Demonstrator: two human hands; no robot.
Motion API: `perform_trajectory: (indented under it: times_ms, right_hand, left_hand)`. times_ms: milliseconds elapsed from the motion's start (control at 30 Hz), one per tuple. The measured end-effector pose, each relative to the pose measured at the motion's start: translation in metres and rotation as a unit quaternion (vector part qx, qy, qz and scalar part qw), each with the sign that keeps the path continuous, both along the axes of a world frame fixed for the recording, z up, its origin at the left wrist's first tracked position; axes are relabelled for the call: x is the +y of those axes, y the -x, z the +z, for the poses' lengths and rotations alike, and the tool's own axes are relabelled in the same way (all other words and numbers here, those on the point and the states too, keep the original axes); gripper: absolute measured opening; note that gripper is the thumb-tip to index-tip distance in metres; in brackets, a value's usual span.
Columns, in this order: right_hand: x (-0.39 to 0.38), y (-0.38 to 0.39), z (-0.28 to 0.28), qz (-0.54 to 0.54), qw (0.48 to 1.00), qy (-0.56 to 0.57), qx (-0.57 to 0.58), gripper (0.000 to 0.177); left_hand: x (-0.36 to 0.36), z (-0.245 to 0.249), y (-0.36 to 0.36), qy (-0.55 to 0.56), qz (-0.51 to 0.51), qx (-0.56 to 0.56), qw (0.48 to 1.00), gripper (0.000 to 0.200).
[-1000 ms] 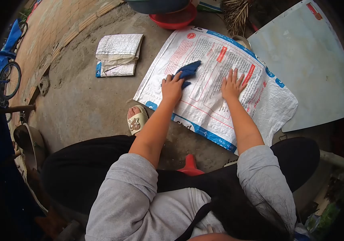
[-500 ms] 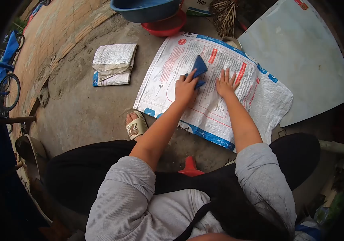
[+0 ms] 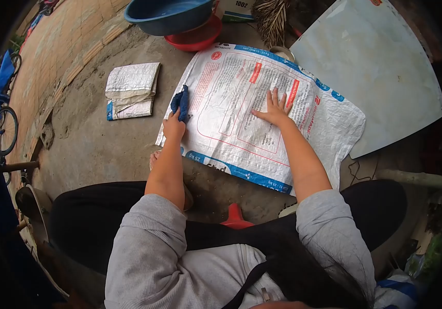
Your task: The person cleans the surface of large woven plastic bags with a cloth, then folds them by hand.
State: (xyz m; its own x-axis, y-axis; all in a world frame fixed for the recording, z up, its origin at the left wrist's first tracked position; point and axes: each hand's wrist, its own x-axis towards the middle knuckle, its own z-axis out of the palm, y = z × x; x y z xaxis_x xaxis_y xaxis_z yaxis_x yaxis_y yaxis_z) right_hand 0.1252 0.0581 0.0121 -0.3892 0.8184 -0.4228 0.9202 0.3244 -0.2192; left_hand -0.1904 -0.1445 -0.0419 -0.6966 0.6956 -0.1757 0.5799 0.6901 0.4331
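A white woven feed sack [image 3: 221, 116] with blue bands and red and black print lies flat on the ground before me. My left hand [image 3: 173, 126] grips a crumpled dark blue cloth [image 3: 179, 103] at the sack's left edge. On the printed middle, toward the right, my right hand [image 3: 275, 109] rests palm down with its fingers spread. Folded into a small bundle, another white sack [image 3: 134, 82] sits on the concrete to the left of my left hand.
A blue basin [image 3: 174, 18] stands over a red basin [image 3: 195, 37] at the back. A large pale board [image 3: 370, 72] lies to the right, touching the sack's side. Dried fronds [image 3: 271, 23] are behind the sack. A red plastic piece [image 3: 236, 216] shows between my legs.
My left hand has swept the blue cloth leftward from the sack's middle to its left edge. My right hand stays flat on the sack. The whole view has shifted slightly.
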Motion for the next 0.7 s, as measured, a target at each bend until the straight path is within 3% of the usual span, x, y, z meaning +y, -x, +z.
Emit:
perform_trajectory:
  times_ms: [33,100,167,267,300,333,367,400,433,467,500,567,600,633,700]
  right_hand:
    - [-0.001,0.000,0.000,-0.001,1.000,-0.001,-0.001,0.127]
    - [-0.003,0.002,-0.002,-0.004,1.000,-0.021,-0.004,0.127]
    - [-0.005,0.005,-0.003,-0.010,0.999,-0.025,-0.022,0.129]
    - [-0.017,0.008,-0.007,-0.013,0.998,-0.055,-0.019,0.122]
    - [-0.021,0.011,-0.007,-0.014,0.997,-0.071,-0.029,0.116]
    - [-0.021,0.012,-0.005,-0.014,0.995,-0.090,-0.039,0.111]
    - [-0.011,0.012,-0.032,-0.014,0.995,-0.095,-0.041,0.111]
    - [0.006,0.013,-0.084,-0.012,0.980,-0.139,-0.142,0.094]
    - [0.017,0.012,-0.110,-0.011,0.954,-0.179,-0.239,0.078]
    - [-0.016,0.016,-0.030,-0.023,0.983,-0.108,-0.146,0.068]
    - [-0.020,0.017,-0.033,-0.026,0.983,-0.111,-0.147,0.068]
    - [-0.027,0.018,-0.047,-0.022,0.979,-0.162,-0.118,0.067]
    - [-0.044,0.020,-0.014,-0.027,0.982,-0.149,-0.109,0.067]
    - [-0.048,0.017,-0.024,-0.036,0.983,-0.172,-0.051,0.073]
    - [-0.051,0.014,-0.016,-0.044,0.988,-0.148,-0.002,0.079]
  left_hand:
    - [-0.007,-0.028,0.027,-0.058,-0.014,-0.022,0.998,0.065]
    - [0.001,-0.048,0.043,-0.121,0.098,-0.106,0.982,0.064]
    - [0.031,-0.014,0.009,-0.183,0.187,-0.093,0.961,0.063]
    - [0.072,0.036,-0.075,-0.212,0.002,0.017,0.977,0.064]
    - [0.083,0.050,-0.104,-0.220,-0.102,0.039,0.969,0.066]
    - [0.089,0.066,-0.133,-0.221,-0.199,-0.001,0.955,0.064]
    - [0.094,0.073,-0.160,-0.223,-0.298,0.029,0.928,0.061]
    - [0.096,0.070,-0.185,-0.191,-0.368,-0.008,0.910,0.055]
    - [0.100,0.037,-0.208,-0.235,-0.396,-0.033,0.887,0.050]
    - [0.093,0.042,-0.213,-0.220,-0.376,-0.008,0.900,0.047]
    - [0.088,0.051,-0.217,-0.205,-0.355,0.017,0.912,0.044]
    - [0.082,0.040,-0.195,-0.212,-0.386,0.128,0.889,0.039]
    - [0.081,0.041,-0.180,-0.187,-0.408,0.148,0.881,0.037]
    - [0.078,0.046,-0.165,-0.161,-0.402,0.158,0.887,0.037]
    - [0.077,0.040,-0.134,-0.138,-0.325,0.168,0.920,0.037]
